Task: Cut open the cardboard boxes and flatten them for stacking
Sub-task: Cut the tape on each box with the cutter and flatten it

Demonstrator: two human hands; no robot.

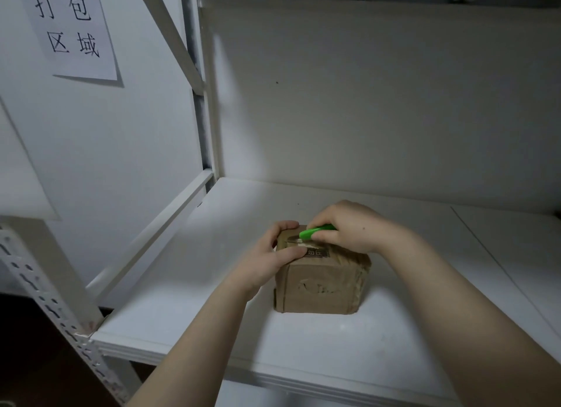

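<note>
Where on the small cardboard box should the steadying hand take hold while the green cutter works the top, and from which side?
Probably the top left edge of the cardboard box, from the left, as the left hand does now: thumb on top, fingers curled over the far corner. That stays clear of the middle of the top, where the right hand holds the green cutter.
</note>
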